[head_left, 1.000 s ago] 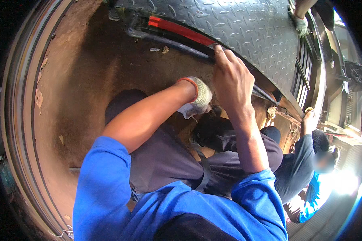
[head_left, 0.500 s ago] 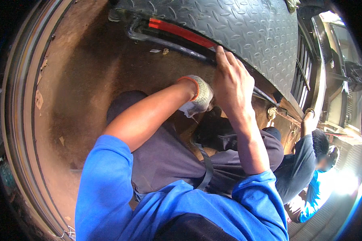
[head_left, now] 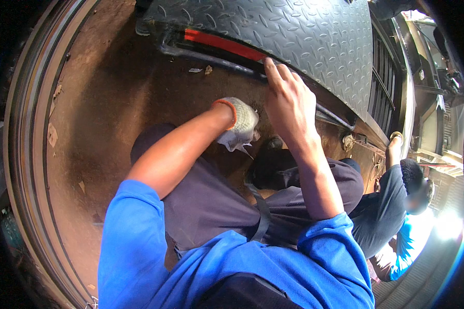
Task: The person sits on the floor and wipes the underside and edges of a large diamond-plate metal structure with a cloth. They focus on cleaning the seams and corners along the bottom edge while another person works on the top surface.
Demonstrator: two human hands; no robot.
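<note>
Touching the end of the red strip (head_left: 222, 44) with my right hand (head_left: 292, 103), I'd best press evenly; whether its grip or my left hand's (head_left: 244, 119) is closed, I cannot tell

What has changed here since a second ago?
Another person's gloved hand has gone from the upper right edge of the patterned plate. The plate sits slightly further left in the picture, probably from camera movement. The bare right hand stays at the right end of the red strip; the gloved left hand stays lower, further left.
</note>
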